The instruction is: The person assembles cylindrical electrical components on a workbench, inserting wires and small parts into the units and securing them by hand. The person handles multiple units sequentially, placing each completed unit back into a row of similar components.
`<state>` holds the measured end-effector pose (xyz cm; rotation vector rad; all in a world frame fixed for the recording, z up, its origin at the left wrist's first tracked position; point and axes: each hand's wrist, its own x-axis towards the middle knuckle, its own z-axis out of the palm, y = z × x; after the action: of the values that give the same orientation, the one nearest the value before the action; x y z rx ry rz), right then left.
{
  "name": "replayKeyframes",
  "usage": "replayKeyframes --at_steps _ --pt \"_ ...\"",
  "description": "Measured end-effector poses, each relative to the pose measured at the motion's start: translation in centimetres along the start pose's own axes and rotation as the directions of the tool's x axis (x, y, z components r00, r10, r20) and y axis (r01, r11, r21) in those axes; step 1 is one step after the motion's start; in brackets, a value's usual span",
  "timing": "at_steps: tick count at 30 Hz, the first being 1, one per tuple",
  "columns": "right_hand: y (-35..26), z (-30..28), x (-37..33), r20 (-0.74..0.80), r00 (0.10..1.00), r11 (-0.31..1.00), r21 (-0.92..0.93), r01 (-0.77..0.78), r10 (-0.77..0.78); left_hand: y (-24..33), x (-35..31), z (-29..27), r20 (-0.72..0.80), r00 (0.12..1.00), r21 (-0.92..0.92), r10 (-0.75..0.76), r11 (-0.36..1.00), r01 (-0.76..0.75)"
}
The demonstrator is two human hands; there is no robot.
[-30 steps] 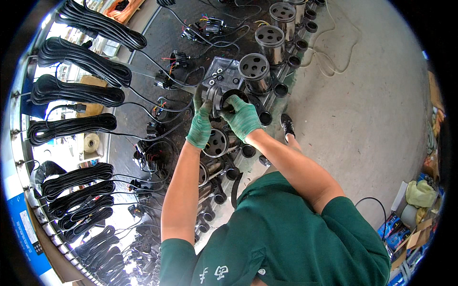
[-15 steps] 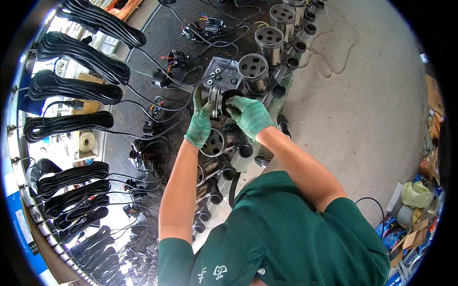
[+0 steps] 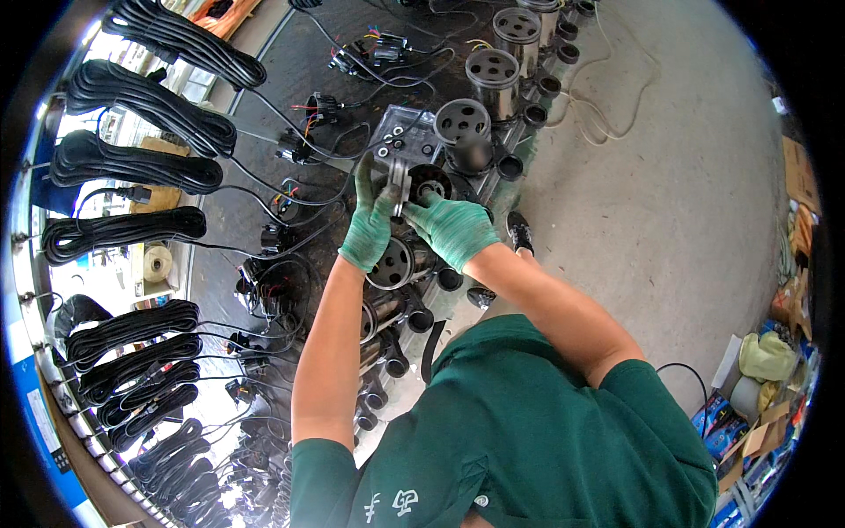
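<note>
Both my hands wear green gloves and meet over the bench around a grooved round metal part [image 3: 399,183], held on edge. My left hand [image 3: 371,224] grips it from the left, thumb and fingers dark with grime. My right hand [image 3: 456,229] has its fingertips pressed together at the part's lower right edge. Just right of the metal part shows a round black opening [image 3: 432,184] with a ring-shaped centre; whether it touches the part I cannot tell. Below my hands lies a metal cylinder with a holed end cap [image 3: 393,264].
A row of similar metal cylinders [image 3: 493,72] with black side outlets [image 3: 510,167] lines the bench edge. A clear tray [image 3: 414,123] holds small rings. Wired black connectors [image 3: 319,109] lie on the dark benchtop [image 3: 255,167]. Coiled black cables [image 3: 132,167] hang at left.
My right hand has shifted down and left, off the black round piece, to the metal part's lower edge. The black opening now shows. My left hand keeps its grip.
</note>
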<state>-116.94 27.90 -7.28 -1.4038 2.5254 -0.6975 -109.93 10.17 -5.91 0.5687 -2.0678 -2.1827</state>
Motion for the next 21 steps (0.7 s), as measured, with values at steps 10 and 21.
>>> replayKeyframes --at_steps 10,21 --pt "4.8 1.1 -1.3 -0.230 0.970 0.914 0.370 0.164 -0.081 0.0 -0.8 1.3 0.052 0.993 0.067 0.102 0.992 -0.106" --pt "6.6 0.6 0.2 -0.161 0.962 0.865 0.425 0.268 -0.219 -2.1 -0.8 1.4 0.025 0.986 0.025 0.165 0.986 -0.165"
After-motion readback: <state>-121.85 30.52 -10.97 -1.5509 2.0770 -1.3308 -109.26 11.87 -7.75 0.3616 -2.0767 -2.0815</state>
